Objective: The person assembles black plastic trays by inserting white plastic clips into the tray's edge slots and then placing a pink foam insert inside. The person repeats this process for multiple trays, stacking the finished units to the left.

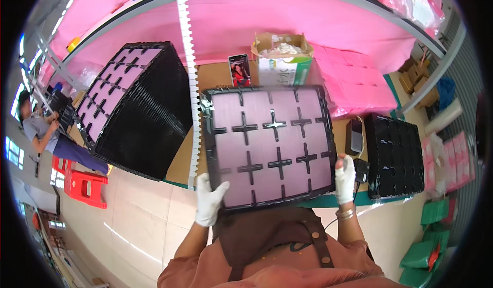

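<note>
In front of me a black plastic tray (pixel 280 163) is tilted up toward me. Smooth pinkish-purple panels (pixel 261 148) show between its raised black cross-shaped ribs. My left hand (pixel 208 201), in a white glove, grips the tray's lower left corner, the thumb over the front rim. At the right edge my right hand (pixel 345 179), gloved with bare fingertips showing, closes on the rim. The fingers behind the tray are hidden on both hands.
A tall stack of black trays (pixel 144 118) leans left, beyond a white slotted post (pixel 194 108). Behind stand a phone (pixel 240 71), an open carton (pixel 282 72) and pink-wrapped packs (pixel 354 82). More black trays (pixel 394 157) lie right. A person (pixel 43 128) works far left near red stools (pixel 86 188).
</note>
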{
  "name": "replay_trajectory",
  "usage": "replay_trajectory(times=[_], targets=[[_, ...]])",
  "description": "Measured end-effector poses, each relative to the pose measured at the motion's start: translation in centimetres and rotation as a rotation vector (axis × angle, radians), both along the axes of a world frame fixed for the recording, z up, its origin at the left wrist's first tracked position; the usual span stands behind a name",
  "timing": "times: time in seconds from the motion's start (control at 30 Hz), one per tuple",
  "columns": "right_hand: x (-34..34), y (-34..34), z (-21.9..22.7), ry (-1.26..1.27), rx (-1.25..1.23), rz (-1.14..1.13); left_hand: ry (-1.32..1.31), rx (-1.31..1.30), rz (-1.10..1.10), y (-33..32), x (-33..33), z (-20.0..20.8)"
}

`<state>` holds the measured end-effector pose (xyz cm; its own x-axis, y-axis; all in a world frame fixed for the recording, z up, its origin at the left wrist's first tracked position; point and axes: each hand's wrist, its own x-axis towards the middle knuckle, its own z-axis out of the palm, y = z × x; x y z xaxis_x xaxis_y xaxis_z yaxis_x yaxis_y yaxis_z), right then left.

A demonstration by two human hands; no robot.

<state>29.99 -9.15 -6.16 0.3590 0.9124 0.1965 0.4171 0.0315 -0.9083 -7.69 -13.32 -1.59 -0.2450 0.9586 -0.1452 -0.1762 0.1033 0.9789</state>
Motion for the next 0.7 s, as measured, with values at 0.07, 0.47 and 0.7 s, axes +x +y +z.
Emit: replay_trajectory(times=[0.07, 0.47, 0.7], targets=[[-1.3, -0.7, 3.8, 0.364, 0.059, 0.157, 0.069, 0.082, 0.116, -1.5, -2.1, 4.1], [-6.0, 0.0, 2.1, 0.01, -0.193, 0.41, 0.343, 0.242, 0.702, 3.2, -23.6, 20.0], [-6.8, -0.2, 1.6, -0.138, -0.252, 0.562, 0.409, -0.007, 0.588, 5.3, -33.1, 16.9]])
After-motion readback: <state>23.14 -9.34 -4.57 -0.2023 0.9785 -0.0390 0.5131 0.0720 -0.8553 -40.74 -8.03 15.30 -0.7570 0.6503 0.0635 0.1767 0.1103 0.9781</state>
